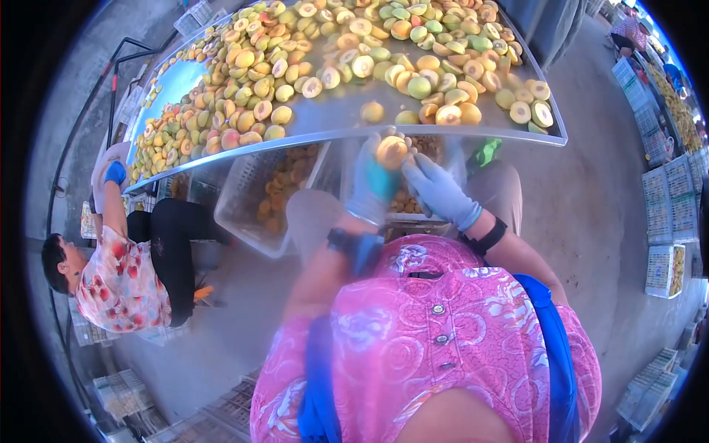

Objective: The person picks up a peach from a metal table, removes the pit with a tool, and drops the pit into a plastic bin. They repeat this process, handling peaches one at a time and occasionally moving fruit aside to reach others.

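Note:
My left hand [375, 177], in a pale glove with a teal palm, is closed around a yellow peach [391, 152] just below the table's near edge. From the other side my gloved right hand [442, 190] reaches in, its fingers bent and pressed together beside the fruit. Anything between those right fingers is too small and blurred to make out. Piles of peach halves [258, 88], many with the cut face up, cover much of the metal-edged table [332, 118] in front of me. A single peach [372, 112] lies near the edge, above my hands.
Below the table stand a white crate [255, 214] holding peach pieces and another crate [413, 215] between my knees. At the left sits a co-worker [122, 277] with a blue-gloved hand at the table. Stacked crates [668, 188] line the right side.

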`<state>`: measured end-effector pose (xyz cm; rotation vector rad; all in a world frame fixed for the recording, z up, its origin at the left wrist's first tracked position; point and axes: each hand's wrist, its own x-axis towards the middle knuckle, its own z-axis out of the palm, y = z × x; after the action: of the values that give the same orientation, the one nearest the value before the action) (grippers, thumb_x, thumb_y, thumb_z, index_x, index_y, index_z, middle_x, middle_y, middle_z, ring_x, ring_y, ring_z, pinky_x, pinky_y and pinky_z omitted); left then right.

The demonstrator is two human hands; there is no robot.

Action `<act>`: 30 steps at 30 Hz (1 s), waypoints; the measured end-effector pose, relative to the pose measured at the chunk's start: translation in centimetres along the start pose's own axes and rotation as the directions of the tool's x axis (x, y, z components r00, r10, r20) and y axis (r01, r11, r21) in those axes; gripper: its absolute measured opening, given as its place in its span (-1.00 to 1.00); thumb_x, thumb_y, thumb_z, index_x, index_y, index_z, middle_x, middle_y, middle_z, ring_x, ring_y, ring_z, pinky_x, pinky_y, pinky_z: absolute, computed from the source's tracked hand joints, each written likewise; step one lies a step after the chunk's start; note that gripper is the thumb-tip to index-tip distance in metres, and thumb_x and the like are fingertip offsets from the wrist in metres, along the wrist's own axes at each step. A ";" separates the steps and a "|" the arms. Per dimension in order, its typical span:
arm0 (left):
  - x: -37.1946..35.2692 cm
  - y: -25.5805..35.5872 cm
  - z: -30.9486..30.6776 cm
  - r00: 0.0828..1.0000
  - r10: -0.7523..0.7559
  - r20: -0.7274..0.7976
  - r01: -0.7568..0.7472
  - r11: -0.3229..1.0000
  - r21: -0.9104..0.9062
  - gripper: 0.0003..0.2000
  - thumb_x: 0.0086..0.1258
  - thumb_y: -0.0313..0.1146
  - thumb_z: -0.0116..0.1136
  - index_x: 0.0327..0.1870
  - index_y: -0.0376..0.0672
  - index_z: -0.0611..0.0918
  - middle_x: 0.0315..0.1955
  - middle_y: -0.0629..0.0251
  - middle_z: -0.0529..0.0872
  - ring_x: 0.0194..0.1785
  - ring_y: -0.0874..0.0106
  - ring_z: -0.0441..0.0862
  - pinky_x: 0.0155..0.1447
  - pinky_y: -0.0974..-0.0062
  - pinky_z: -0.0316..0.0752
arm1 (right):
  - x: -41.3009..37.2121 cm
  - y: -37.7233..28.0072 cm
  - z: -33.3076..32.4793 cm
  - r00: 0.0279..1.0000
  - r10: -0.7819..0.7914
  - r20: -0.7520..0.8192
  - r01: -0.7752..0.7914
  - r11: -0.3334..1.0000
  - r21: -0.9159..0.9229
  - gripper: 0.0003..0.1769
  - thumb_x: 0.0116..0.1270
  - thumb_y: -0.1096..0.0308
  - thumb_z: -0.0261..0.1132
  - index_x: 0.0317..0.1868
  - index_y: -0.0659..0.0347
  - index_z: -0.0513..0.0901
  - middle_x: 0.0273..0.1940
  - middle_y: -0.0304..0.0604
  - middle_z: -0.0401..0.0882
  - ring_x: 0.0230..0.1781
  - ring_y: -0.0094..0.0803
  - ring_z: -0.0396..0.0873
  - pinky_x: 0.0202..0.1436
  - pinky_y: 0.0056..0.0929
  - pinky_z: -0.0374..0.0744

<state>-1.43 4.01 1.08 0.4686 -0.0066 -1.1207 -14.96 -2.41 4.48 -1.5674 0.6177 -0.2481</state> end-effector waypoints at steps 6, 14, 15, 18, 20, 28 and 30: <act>-0.5 -0.7 1.0 0.991 0.131 0.017 -0.132 0.986 0.100 -0.64 0.53 -0.09 -0.10 0.02 -0.24 0.52 -0.16 0.16 0.59 -0.05 0.27 0.59 0.10 0.20 0.56 | -0.1 -0.7 0.2 0.998 0.062 0.033 -0.065 0.992 0.112 -0.56 0.52 0.06 0.04 0.13 0.25 0.50 -0.34 -0.24 0.54 -0.38 -0.57 0.49 -0.32 -0.53 0.47; -1.1 -1.3 2.1 0.964 0.266 -0.029 -0.251 0.936 0.246 -0.62 0.51 0.01 -0.01 -0.07 -0.18 0.57 -0.19 0.23 0.66 -0.10 0.30 0.63 0.06 0.30 0.59 | 0.5 0.9 1.1 0.996 -0.085 0.025 0.081 0.991 0.109 -0.46 0.56 0.05 -0.05 0.20 0.39 0.45 0.04 -0.01 0.56 0.08 -0.32 0.49 0.24 -0.39 0.39; -1.1 -1.2 2.3 0.963 0.267 -0.028 -0.253 0.936 0.246 -0.62 0.51 0.01 -0.01 -0.07 -0.18 0.57 -0.19 0.23 0.66 -0.10 0.30 0.63 0.06 0.30 0.59 | 0.1 0.1 1.0 0.998 -0.047 0.047 0.041 0.992 0.122 -0.46 0.56 0.05 -0.05 0.21 0.39 0.45 0.04 -0.01 0.56 0.08 -0.33 0.49 0.24 -0.40 0.39; -1.3 -0.6 3.1 0.956 0.292 0.027 -0.285 0.908 0.308 -0.57 0.49 0.09 -0.02 -0.11 -0.16 0.58 -0.20 0.23 0.66 -0.12 0.31 0.63 0.02 0.34 0.59 | -0.6 -1.8 0.6 0.994 0.003 0.107 -0.017 0.991 0.130 -0.46 0.57 0.04 -0.05 0.22 0.39 0.45 0.05 -0.03 0.56 0.08 -0.35 0.49 0.24 -0.42 0.40; -1.4 -0.5 3.7 0.971 0.151 -0.188 -0.112 0.973 0.202 -0.54 0.49 0.13 -0.03 -0.17 -0.17 0.59 -0.24 0.24 0.66 -0.15 0.36 0.63 -0.03 0.37 0.60 | -0.9 -1.7 0.4 0.990 0.027 0.142 -0.045 0.991 0.126 -0.46 0.57 0.04 -0.06 0.22 0.38 0.45 0.06 -0.04 0.56 0.08 -0.35 0.48 0.24 -0.42 0.40; -1.7 -0.2 3.2 0.955 0.296 0.005 -0.257 0.822 0.509 -0.48 0.47 0.18 -0.06 -0.27 -0.20 0.59 -0.35 0.22 0.66 -0.28 0.37 0.65 -0.13 0.43 0.63 | -1.0 -1.3 0.3 0.950 0.187 0.250 -0.262 0.912 0.314 -0.49 0.55 0.01 -0.01 0.19 0.30 0.47 0.02 -0.21 0.54 -0.01 -0.51 0.47 0.08 -0.51 0.47; -1.8 0.4 3.6 0.983 0.184 0.000 -0.161 0.857 0.489 -0.47 0.47 0.19 -0.07 -0.27 -0.21 0.59 -0.36 0.21 0.66 -0.31 0.37 0.65 -0.16 0.45 0.63 | -0.7 -0.4 -0.5 0.905 0.252 0.344 -0.366 0.872 0.324 -0.48 0.54 0.00 0.01 0.21 0.28 0.47 0.02 -0.23 0.53 -0.01 -0.54 0.46 0.07 -0.53 0.47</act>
<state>-2.79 4.40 4.91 0.9297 -0.2935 -0.9236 -15.67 -2.50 5.03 -1.0770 0.5415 0.1074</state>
